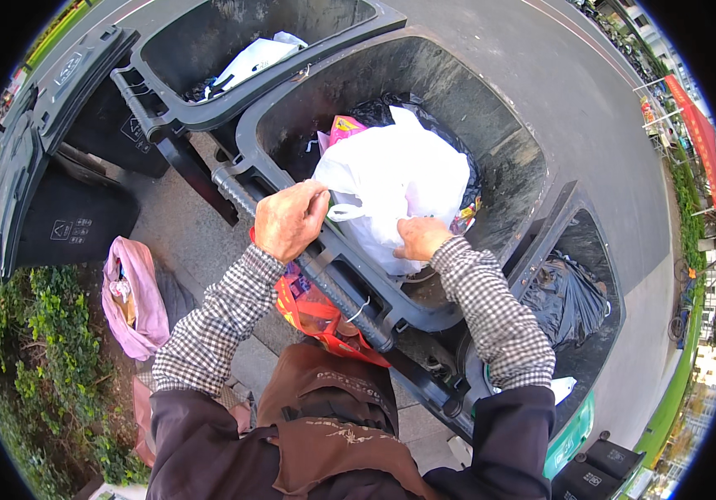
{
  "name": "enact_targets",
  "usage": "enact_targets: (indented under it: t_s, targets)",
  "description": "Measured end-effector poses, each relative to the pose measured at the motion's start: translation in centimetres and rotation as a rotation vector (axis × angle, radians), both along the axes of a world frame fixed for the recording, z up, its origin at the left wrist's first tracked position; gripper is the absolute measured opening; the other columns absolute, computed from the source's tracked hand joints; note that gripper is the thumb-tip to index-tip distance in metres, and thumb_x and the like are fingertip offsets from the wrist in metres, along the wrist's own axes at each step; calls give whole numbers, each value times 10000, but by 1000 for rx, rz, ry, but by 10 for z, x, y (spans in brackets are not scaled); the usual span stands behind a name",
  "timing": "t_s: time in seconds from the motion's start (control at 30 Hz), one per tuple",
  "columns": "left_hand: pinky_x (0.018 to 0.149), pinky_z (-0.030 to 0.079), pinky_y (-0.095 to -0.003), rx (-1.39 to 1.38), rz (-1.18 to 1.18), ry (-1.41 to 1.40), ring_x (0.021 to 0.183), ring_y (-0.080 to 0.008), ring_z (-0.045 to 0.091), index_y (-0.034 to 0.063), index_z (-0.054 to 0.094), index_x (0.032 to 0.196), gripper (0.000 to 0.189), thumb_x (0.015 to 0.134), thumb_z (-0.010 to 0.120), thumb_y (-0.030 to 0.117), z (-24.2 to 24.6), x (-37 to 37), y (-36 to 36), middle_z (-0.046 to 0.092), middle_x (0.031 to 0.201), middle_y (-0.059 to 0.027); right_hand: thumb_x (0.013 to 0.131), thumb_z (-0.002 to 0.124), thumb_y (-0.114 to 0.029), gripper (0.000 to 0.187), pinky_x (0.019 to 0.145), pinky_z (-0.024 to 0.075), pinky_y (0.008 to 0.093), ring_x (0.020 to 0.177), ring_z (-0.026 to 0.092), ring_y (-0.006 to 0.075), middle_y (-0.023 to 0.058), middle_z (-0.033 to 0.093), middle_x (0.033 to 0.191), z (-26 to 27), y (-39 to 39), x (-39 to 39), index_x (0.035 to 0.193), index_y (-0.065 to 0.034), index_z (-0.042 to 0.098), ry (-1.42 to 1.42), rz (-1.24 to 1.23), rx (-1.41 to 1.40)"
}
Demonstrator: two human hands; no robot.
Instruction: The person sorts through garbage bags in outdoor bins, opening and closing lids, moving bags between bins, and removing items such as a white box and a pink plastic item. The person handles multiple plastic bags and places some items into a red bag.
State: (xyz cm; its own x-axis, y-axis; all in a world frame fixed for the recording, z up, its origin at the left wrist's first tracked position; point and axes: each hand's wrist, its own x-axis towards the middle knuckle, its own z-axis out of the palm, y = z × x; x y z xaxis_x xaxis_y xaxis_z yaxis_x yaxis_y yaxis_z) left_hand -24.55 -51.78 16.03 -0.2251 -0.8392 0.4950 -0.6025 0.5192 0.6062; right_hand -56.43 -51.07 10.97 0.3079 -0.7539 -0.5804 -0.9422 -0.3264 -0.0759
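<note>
A large white plastic bag (pixel 395 169) fills much of an open dark wheeled bin (pixel 502 181) before me. My left hand (pixel 292 219) is closed on the bag's upper left edge, above the bin's hinge bar. At the bag's lower right side, my right hand (pixel 420 239) touches the plastic with bent fingers; whether it grips is hard to tell. Black plastic (pixel 373 111) and a pink package (pixel 345 128) show behind the white bag. A red bag (pixel 327 319) with mixed contents hangs just below the bin's hinge side.
Another open bin (pixel 358 12) at the top holds a white bag (pixel 258 59). The right-hand bin holds a black bag (pixel 567 303). At left stand more dark bins (pixel 76 215), a pink sack (pixel 136 319) and a hedge (pixel 51 350). Pavement lies underfoot, with a road (pixel 608 137) beyond.
</note>
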Motion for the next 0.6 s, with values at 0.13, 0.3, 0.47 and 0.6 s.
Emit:
enact_targets:
  t_s: [0.13,0.3,0.47,0.6]
  targets:
    - [740,651,-435,-18,-7,34,858,-350,829,69,798,1099,112,1003,838,110,0,-1,-3,833,977,-140,1011,818,-510,580,1038,617,514,1233,783,384,210,807,1321,70,-15,20,1271,5,754,-312,-24,-374]
    - [728,647,-426,11,-20,47,848,-349,823,61,790,1090,111,991,839,65,6,-3,-5,825,961,-138,977,840,-591,650,1172,504,661,1504,559,456,192,661,1535,29,-95,56,1325,-47,767,-349,100,-971]
    - [801,681,-418,1,-13,56,901,-338,843,47,803,1115,167,961,866,52,5,-1,-8,847,1020,-137,892,852,-746,928,1221,400,805,1643,394,500,184,518,1736,-62,-115,5,1569,-136,680,11,-272,-490]
    - [805,680,-412,-15,-34,82,916,-328,842,38,801,1103,178,941,875,35,2,1,-10,846,1016,-133,935,736,-853,1062,1302,320,796,1724,275,529,200,357,1876,-116,-102,-46,1735,-177,561,127,-499,-234]
